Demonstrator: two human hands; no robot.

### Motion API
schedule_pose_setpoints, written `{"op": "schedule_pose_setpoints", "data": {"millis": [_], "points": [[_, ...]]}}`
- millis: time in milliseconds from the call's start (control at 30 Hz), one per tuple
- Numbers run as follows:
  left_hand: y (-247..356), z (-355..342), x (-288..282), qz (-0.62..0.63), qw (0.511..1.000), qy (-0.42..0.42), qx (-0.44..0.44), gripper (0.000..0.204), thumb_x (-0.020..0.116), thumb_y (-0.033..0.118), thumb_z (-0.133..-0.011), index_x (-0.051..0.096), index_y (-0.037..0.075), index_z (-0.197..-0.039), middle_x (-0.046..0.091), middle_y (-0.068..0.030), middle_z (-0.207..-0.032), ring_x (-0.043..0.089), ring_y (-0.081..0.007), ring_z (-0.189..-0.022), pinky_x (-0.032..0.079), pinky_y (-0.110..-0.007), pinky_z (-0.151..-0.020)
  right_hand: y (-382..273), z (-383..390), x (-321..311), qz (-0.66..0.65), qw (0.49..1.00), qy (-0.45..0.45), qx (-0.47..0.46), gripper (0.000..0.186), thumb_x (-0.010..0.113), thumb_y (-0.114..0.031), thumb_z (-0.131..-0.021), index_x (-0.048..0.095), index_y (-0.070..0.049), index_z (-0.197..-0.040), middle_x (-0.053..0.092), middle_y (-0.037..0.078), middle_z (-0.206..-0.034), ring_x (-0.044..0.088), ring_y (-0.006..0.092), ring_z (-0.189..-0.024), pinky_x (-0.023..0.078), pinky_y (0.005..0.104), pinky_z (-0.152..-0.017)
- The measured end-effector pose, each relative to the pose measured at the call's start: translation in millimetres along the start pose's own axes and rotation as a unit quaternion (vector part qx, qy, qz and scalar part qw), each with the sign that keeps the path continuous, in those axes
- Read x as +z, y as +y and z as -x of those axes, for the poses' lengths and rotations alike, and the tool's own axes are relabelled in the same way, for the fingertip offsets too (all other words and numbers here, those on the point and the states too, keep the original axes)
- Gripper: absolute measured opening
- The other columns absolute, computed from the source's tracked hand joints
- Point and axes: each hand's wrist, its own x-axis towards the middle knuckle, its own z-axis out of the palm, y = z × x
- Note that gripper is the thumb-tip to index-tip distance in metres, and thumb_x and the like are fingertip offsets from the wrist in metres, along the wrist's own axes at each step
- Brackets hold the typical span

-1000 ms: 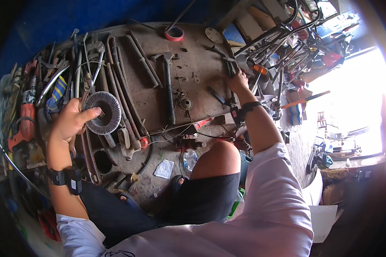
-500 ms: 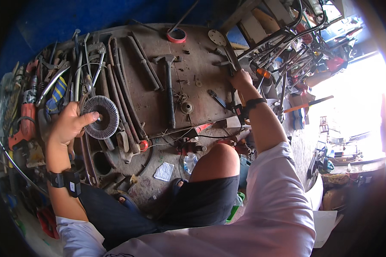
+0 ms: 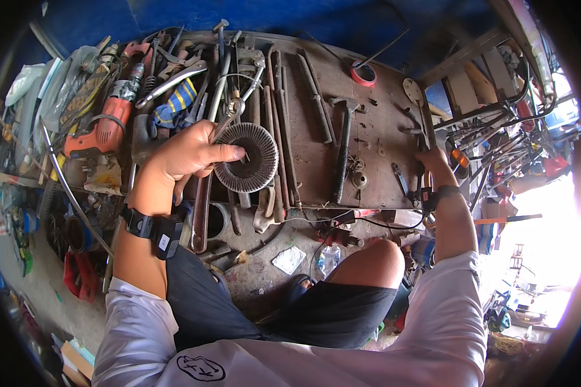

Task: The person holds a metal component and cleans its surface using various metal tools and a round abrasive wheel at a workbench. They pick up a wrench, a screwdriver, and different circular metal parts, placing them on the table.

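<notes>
My left hand (image 3: 190, 151) is closed on a round wheel (image 3: 265, 158) with a dark dished middle and a ridged grey rim, its thumb pressed near the centre. Beside the fingers shows the ring end of a spanner (image 3: 236, 106); whether the hand also grips it I cannot tell. At the bench's right edge my right hand (image 3: 434, 159) has its fingers curled, and whatever they hold is hidden. Close by lie small dark metal tools (image 3: 411, 131) and a blue-handled tool (image 3: 403, 177). A hammer (image 3: 345, 148) rests mid-bench.
A rusty bench top (image 3: 316, 168) carries long bars, a red tape roll (image 3: 363, 73) and a small round metal part (image 3: 359, 180). Leftward are an orange power drill (image 3: 106, 126) and a blue-yellow striped cloth (image 3: 176, 105). Metal rods and frames (image 3: 497, 129) crowd the right.
The view has turned left, so the bench and both hands sit farther right in it. My left hand still holds the wheel; my right hand stays at the bench edge.
</notes>
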Motion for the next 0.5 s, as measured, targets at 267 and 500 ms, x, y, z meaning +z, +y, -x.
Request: {"op": "schedule_pose_setpoints", "data": {"millis": [267,500], "points": [[-7.6,26.3,-31.8,0.081,0.996,0.0,0.041,0.025,0.073,0.018,-0.087,0.065,0.003,-0.106,0.056,0.0047,-0.068,0.036,0.0003,-0.045,0.02,-0.019,-0.04,-25.8,7.0,16.3,0.084,0.99,0.042,-0.11,0.059,0.067,-0.033,-0.074,0.059,0.002,-0.122,0.067,0.026,-0.11,0.065,0.0421,-0.106,0.051,0.0467,-0.094],[-20.3,41.3,-60.0,0.167,0.985,0.03,0.041,0.016,0.072,0.019,-0.089,0.065,0.005,-0.095,0.047,0.0042,-0.051,0.036,-0.0049,-0.036,0.023,-0.021,-0.036,23.6,13.9,20.6,0.131,0.976,0.091,-0.147,0.046,0.057,-0.042,-0.089,0.067,-0.002,-0.109,0.066,0.025,-0.113,0.062,0.0437,-0.108,0.051,0.05,-0.09]]}}
